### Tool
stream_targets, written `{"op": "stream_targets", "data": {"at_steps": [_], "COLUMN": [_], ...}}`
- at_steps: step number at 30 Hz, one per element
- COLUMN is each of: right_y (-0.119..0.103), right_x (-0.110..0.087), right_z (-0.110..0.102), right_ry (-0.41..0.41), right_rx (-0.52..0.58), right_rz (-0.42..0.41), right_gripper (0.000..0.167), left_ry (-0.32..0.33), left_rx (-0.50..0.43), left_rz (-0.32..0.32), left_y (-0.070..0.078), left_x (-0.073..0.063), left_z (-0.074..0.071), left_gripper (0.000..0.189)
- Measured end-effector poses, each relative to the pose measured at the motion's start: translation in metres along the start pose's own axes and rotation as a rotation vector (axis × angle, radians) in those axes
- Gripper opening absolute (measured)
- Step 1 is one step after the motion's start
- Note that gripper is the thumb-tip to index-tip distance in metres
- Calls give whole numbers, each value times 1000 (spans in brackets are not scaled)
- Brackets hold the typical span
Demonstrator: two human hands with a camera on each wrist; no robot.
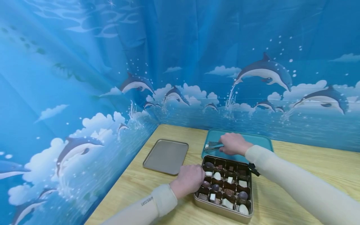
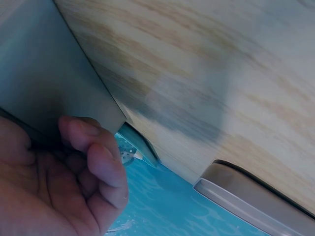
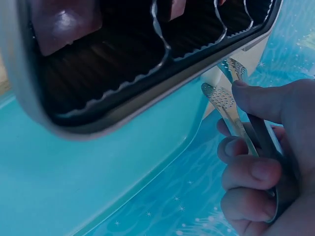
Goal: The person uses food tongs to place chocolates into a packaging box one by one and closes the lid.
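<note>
A brown metal box [image 1: 222, 211] of assorted chocolates stands on the table, its dark divided insert [image 3: 125, 61] showing several compartments. My left hand [image 1: 189, 178] is at the box's left rim; in the left wrist view its curled fingers [image 2: 106, 167] lie against the box's side [image 2: 64, 73]. My right hand [image 1: 234, 143] grips metal tongs [image 1: 214, 147] beyond the box, above a teal tray [image 1: 253, 137]. Between the tong tips is a small white piece [image 1: 207, 146], which also appears as a white piece [image 3: 211, 76] in the right wrist view, partly hidden by the tips.
A flat brown metal lid [image 1: 168, 156] lies on the wooden table [image 1: 303, 175], left of the box. Blue curtains [image 1: 197, 47] printed with dolphins hang along the table's back and left edges. The teal tray sits directly behind the box.
</note>
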State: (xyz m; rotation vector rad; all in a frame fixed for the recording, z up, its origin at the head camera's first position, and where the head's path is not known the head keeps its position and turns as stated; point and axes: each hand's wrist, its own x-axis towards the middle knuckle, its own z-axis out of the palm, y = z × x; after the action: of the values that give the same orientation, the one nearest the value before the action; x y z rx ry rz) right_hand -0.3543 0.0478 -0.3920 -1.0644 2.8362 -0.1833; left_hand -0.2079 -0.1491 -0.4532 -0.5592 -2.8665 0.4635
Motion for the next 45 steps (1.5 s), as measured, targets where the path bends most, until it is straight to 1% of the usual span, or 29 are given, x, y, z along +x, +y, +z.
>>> {"op": "stream_targets", "data": {"at_steps": [6, 11, 14, 20, 27, 30, 33, 36, 38, 39, 42, 45], "right_y": [0, -2, -6, -15, -32, -41, -48, -53, -57, -58, -64, -70], "right_x": [-5, -18, -30, -59, -96, -111, -124, -136, -144, -147, -154, -158], "right_z": [-3, -13, -22, -38, -47, -48, -46, -44, -42, -41, -38, -34], "right_ry": [9, 37, 59, 95, 109, 102, 102, 96, 90, 85, 67, 42], "right_rx": [13, 30, 17, 17, 9, 2, 10, 24, 41, 52, 80, 96], "right_rz": [-9, -2, -9, -41, -86, -104, -128, -154, -172, -179, -182, -192], "right_gripper": [35, 38, 40, 44, 42, 43, 42, 40, 39, 39, 40, 41], "left_ry": [2, 2, -4, 12, 16, 8, 1, 5, 10, 13, 18, 16], "left_rx": [-13, 1, 7, -6, -27, -48, -88, -104, -95, -84, -79, -113], "left_rz": [-9, 3, 2, 13, 21, 7, -17, -16, -6, 4, 8, -6], "left_y": [2, 1, 0, -1, -2, -2, -3, -3, -3, -3, -4, -5], "left_x": [0, -1, 0, 0, -1, -1, 0, 1, 1, 1, 1, 2], "left_z": [0, 1, 1, 2, 0, 0, 1, 3, 3, 3, 2, 2], "left_gripper": [21, 21, 20, 22, 22, 22, 24, 26, 27, 27, 28, 27]}}
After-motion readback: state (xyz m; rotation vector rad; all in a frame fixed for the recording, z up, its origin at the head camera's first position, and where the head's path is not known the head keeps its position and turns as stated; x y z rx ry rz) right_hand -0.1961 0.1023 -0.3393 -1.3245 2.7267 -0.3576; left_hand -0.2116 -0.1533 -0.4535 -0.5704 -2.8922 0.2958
